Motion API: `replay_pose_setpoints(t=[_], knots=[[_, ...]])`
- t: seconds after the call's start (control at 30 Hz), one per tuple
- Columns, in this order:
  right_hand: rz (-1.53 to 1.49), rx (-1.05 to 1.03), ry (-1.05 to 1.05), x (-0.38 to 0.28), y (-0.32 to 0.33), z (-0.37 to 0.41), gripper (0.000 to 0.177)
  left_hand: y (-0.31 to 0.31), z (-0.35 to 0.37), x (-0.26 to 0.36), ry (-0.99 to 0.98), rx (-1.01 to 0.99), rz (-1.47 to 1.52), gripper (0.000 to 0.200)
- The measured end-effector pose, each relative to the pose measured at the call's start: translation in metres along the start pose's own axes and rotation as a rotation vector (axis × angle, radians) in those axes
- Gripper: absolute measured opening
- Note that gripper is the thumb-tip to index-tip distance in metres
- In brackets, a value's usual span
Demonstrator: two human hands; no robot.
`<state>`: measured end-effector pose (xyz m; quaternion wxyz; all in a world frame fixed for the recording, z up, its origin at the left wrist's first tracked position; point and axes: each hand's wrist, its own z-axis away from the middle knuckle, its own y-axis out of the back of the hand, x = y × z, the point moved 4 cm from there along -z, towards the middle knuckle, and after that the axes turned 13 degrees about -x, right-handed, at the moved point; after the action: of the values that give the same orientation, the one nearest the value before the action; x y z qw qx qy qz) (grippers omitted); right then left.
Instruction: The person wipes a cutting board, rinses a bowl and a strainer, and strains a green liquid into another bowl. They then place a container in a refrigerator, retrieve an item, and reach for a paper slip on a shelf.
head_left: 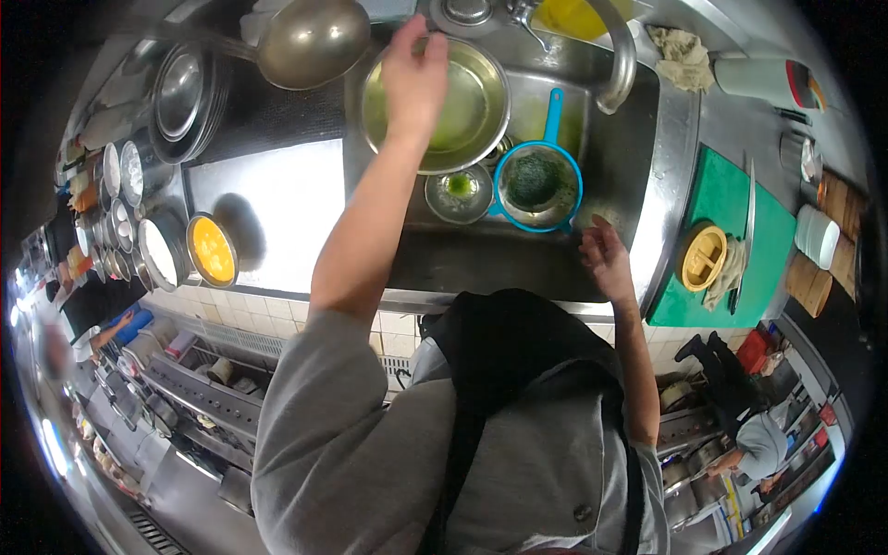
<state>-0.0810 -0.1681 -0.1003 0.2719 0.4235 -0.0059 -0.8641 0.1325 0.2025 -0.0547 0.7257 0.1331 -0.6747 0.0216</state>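
Observation:
My left hand (413, 79) is over the far side of a large steel bowl (476, 88) in the sink, its fingers apart. Pale green liquid shows in that bowl. My right hand (606, 254) hovers near the sink's front right, fingers spread and holding nothing. Just left of it lies a blue-rimmed strainer (553, 116) with dark green stuff (535, 178) in its mesh. A small bowl (453, 205) with a bit of bright green sits between strainer and large bowl.
A big ladle (314, 44) juts in at upper left, close to my left hand. The faucet (622, 69) arches over the sink. A knife (750, 208) lies on the green board (717, 194) at right. A bowl of yellow liquid (213, 250) stands left. Two people are behind.

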Motion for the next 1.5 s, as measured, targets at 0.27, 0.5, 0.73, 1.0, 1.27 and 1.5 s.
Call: replay_pose_setpoints(t=[0.27, 0.5, 0.73, 1.0, 1.27, 1.5], knots=[[0.048, 0.076, 0.038, 0.004, -0.010, 0.000, 0.036, -0.049, 0.170, -0.116, 0.611, -0.705, -0.425, 0.060], [0.415, 0.000, 0.358, -0.042, -0.028, -0.036, 0.037, -0.095, 0.173, -0.155, 0.625, -0.732, -0.365, 0.054], [0.581, 0.044, 0.340, -0.031, -0.041, -0.103, 0.050, -0.088, 0.188, -0.117, 0.415, -0.663, -0.403, 0.047], [0.693, -0.155, 0.355, -0.051, -0.073, -0.106, 0.043, -0.083, 0.168, -0.093, 0.380, -0.664, -0.390, 0.041], [0.764, -0.198, 0.455, -0.055, -0.068, -0.112, 0.032, -0.088, 0.171, -0.101, 0.112, -0.605, -0.444, 0.046], [0.770, -0.128, 0.419, -0.064, -0.054, -0.111, 0.029, -0.085, 0.173, -0.074, 0.309, -0.707, -0.362, 0.045]])
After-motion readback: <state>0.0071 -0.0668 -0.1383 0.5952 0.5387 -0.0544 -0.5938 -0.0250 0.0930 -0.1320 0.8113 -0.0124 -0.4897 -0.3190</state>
